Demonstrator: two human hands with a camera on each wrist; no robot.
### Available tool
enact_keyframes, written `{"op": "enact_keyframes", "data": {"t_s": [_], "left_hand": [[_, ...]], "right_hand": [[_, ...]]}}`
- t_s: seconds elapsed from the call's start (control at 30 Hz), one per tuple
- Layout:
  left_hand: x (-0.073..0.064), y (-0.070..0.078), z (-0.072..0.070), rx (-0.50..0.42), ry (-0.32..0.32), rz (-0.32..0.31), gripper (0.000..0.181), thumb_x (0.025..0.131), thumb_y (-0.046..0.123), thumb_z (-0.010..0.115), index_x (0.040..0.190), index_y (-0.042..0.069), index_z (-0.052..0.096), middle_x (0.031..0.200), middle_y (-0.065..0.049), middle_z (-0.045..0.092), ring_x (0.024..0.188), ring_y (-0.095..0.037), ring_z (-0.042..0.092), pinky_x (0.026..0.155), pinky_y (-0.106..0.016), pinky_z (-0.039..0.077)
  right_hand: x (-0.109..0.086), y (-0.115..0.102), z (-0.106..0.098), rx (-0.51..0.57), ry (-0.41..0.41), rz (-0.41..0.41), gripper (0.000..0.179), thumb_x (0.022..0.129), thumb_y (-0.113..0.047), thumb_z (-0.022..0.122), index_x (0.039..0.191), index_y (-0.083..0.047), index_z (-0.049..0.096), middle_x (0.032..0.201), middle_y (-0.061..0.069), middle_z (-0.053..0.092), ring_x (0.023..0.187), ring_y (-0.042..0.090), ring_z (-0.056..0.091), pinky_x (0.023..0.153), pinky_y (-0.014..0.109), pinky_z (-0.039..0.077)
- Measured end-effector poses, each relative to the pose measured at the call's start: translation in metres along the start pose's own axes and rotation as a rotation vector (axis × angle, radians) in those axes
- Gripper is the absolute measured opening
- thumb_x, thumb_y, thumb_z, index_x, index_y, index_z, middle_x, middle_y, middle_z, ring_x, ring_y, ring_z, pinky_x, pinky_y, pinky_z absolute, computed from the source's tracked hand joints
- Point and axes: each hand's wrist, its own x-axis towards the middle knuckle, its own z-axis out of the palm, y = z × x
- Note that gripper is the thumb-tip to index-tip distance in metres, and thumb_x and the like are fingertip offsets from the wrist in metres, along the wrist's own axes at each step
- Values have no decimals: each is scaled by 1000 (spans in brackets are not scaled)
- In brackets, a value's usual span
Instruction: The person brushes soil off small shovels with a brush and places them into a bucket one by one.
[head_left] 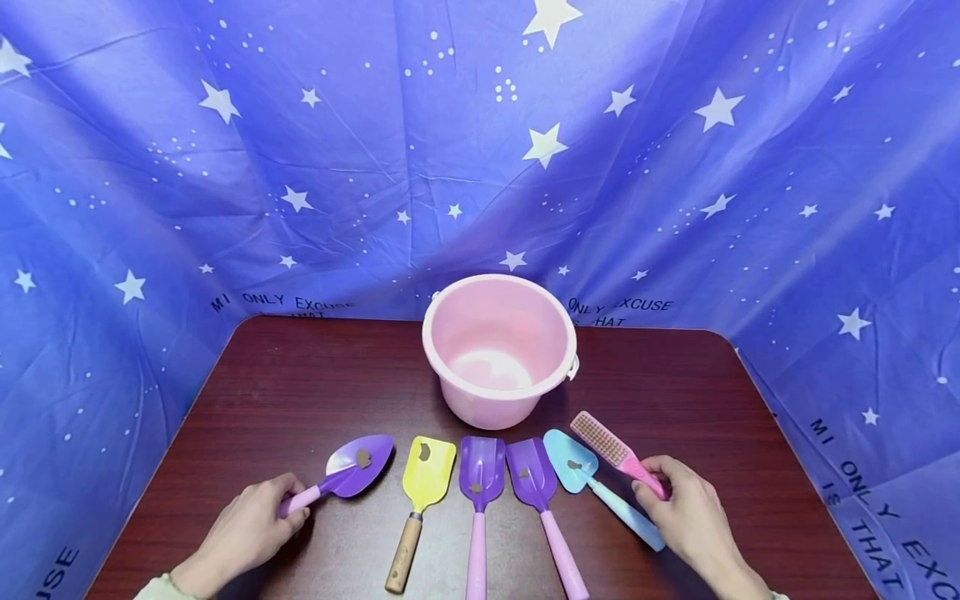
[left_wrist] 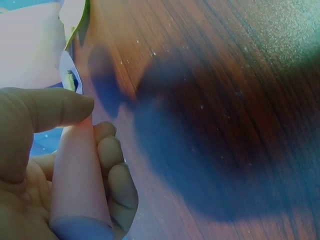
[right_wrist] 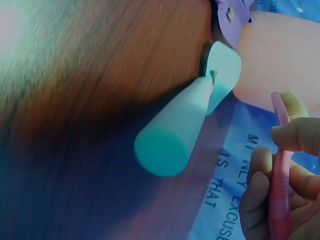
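My left hand (head_left: 255,518) grips the pink handle of a purple hand trowel (head_left: 360,467), its pointed blade angled up and right. In the left wrist view the thumb lies along the trowel handle (left_wrist: 80,170), with fingers curled beneath. My right hand (head_left: 692,512) holds a pink brush (head_left: 611,443) by its handle, bristles facing up in the head view. Just left of that hand lies a light blue trowel (head_left: 576,462), partly under the brush. Between the hands are a yellow shovel (head_left: 430,473) with a wooden handle and two purple shovels, one middle (head_left: 482,467), one right (head_left: 531,471).
A pink bucket (head_left: 498,410) stands upright behind the row of tools, with nothing visible inside. The dark red wooden table (head_left: 315,375) has its far edge against a blue star-printed curtain (head_left: 360,167), which also hangs at both sides.
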Motion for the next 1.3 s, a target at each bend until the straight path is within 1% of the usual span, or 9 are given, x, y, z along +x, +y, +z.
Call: {"op": "enact_keyframes", "data": {"t_s": [0.27,0.4,0.53,0.7,0.9,1.13,1.3], "left_hand": [[-1,1,0,12,18,10,17,74,11,73,81,19,60,59,8,44,55,-10,42,49,-30,33],[-2,3,0,14,17,5,16,74,11,73,81,18,60,60,7,44,55,-11,42,49,-31,33],[-2,5,-1,14,18,4,15,74,11,73,81,17,61,60,6,45,56,-12,43,50,-32,34],[-3,8,-2,23,22,3,15,75,12,73,82,17,61,62,6,46,57,-13,44,50,-33,35],[-5,9,-3,34,14,-1,15,76,13,73,82,17,61,62,6,46,57,-13,44,50,-34,34],[-5,11,-5,47,19,-4,14,77,14,73,82,18,61,63,6,46,57,-13,43,50,-34,34],[-6,14,-6,54,31,-5,13,78,15,73,82,17,61,63,6,46,56,-13,43,49,-34,34]], "right_hand": [[-5,-17,8,-20,40,-103,26,67,-10,81,87,-20,66,73,-12,51,64,7,46,56,30,37],[-8,-27,12,-24,49,-156,27,67,-8,80,85,-21,66,74,-15,51,64,6,47,58,30,39],[-11,-37,15,-15,52,-186,29,68,-7,81,84,-23,64,74,-17,48,63,4,46,57,27,38],[-12,-47,20,3,42,-227,31,68,-7,82,84,-23,60,72,-18,45,60,3,44,55,25,38],[-14,-60,26,12,11,-263,34,69,-7,81,86,-23,57,64,-20,40,55,-1,37,51,23,33],[-12,-76,35,44,8,-332,32,71,-9,81,88,-23,57,66,-22,42,57,-2,39,51,24,36],[-13,-88,42,101,-55,-333,31,75,-7,78,89,-23,56,65,-24,39,56,-4,40,51,22,37]]}}
